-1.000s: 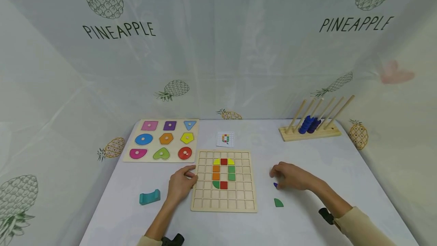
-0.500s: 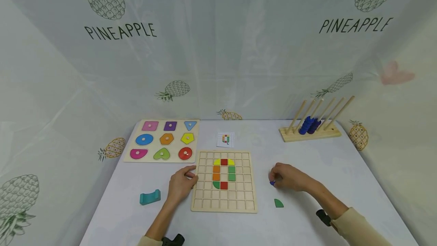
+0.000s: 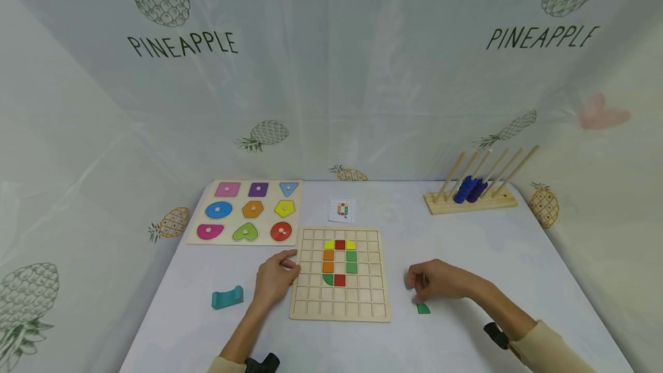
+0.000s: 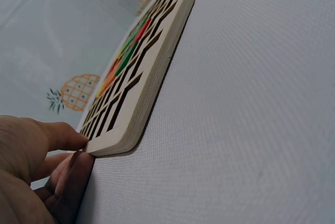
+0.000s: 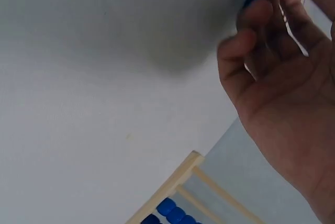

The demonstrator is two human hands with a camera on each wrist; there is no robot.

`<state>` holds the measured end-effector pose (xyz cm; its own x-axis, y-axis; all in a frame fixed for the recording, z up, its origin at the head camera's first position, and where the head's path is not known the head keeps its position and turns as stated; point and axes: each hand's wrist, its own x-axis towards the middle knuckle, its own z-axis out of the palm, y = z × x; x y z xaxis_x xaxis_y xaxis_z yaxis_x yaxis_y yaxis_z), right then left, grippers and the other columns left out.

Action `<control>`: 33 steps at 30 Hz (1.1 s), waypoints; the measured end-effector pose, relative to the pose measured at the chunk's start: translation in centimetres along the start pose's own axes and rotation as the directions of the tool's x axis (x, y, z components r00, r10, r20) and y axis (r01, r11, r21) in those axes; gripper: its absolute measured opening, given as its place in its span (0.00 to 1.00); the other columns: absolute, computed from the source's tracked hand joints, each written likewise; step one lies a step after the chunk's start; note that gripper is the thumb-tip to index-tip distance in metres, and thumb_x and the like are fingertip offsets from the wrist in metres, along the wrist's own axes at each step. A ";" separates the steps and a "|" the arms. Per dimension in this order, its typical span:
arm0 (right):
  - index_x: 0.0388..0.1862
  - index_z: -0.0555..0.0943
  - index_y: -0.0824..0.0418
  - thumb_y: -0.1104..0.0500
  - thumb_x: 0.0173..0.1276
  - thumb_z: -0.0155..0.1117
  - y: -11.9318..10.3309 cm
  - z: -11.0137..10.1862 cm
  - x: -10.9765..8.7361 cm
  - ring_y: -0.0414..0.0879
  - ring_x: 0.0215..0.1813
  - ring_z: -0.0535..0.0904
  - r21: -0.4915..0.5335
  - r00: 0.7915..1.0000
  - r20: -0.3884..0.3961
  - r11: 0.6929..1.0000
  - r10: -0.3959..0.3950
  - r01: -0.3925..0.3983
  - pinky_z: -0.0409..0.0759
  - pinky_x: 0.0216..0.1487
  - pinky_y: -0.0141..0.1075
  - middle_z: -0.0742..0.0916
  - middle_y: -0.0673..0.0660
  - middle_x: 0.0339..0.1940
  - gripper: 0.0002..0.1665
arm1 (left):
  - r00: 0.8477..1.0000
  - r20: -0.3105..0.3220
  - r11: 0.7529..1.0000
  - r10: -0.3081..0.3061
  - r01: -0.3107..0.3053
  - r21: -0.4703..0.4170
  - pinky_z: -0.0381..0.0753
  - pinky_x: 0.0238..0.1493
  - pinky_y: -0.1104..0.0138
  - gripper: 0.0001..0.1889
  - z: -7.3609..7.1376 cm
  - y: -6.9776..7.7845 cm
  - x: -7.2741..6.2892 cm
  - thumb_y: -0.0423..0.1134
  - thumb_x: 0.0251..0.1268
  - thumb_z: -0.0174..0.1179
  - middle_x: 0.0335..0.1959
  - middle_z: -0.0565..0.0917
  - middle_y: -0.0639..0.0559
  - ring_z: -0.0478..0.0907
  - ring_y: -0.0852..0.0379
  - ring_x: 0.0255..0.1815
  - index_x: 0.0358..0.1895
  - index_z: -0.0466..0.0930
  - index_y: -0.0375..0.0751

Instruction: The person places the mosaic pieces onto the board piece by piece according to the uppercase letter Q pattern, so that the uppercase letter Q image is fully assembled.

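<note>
A wooden grid board (image 3: 364, 295) lies flat on the white table, with red, yellow, orange and green pieces set in a ring on it. My left hand (image 3: 275, 278) holds its left edge; in the left wrist view, fingers lie on and under the board's corner (image 4: 128, 130). Right of the board, my right hand (image 3: 440, 281) is just over a green quarter-round piece (image 3: 423, 309), partly covering it. A small dark blue piece (image 5: 250, 0) shows at the curled fingertips in the right wrist view, mostly hidden by them; in the head view the hand hides it.
Behind the board lies a small pattern card (image 3: 342, 212). A knob puzzle (image 3: 269, 217) with coloured shapes is at the back left, and a teal block (image 3: 227, 298) sits left of my left hand. A wooden peg stand (image 3: 470, 206) with blue beads occupies the back right.
My right hand picked up the blue piece from the table, then moved toward me, over the green piece. The left hand and the board have stayed in place.
</note>
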<state>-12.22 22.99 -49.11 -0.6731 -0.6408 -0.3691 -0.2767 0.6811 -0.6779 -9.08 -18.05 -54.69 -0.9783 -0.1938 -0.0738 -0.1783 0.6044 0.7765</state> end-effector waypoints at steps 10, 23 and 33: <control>0.33 0.78 0.47 0.58 0.57 0.78 -1.3 1.2 -0.5 0.35 0.28 0.71 -0.134 1.000 0.020 0.991 0.010 -0.007 0.71 0.30 0.33 0.78 0.43 0.25 0.14 | 1.000 0.010 1.000 -0.014 0.014 -0.003 0.72 0.24 0.67 0.21 -0.1 0.1 0.0 0.39 0.58 0.69 0.29 0.84 0.55 0.76 0.60 0.21 0.57 0.85 0.44; 0.35 0.79 0.48 0.60 0.59 0.76 -1.3 1.4 -0.7 0.34 0.29 0.72 -0.096 0.999 0.032 0.995 -0.014 0.018 0.73 0.33 0.32 0.81 0.45 0.27 0.14 | 1.000 0.006 1.000 -0.009 0.009 -0.003 0.72 0.24 0.67 0.20 -0.2 0.2 -0.3 0.39 0.59 0.69 0.29 0.83 0.56 0.75 0.59 0.23 0.56 0.85 0.44; 0.33 0.77 0.49 0.62 0.59 0.76 -1.7 1.5 -0.1 0.34 0.29 0.72 -0.144 1.000 0.010 0.989 -0.023 0.025 0.73 0.31 0.32 0.80 0.42 0.26 0.14 | 1.000 0.012 1.000 -0.010 0.010 0.001 0.71 0.24 0.66 0.21 -0.2 0.2 -0.2 0.38 0.58 0.69 0.29 0.83 0.55 0.75 0.60 0.22 0.57 0.85 0.44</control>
<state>-10.68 21.32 -48.87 -0.6596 -0.6601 -0.3594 -0.3893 0.7092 -0.5878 -8.93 -18.08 -54.35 -0.9777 -0.1905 -0.0888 -0.1879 0.6030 0.7753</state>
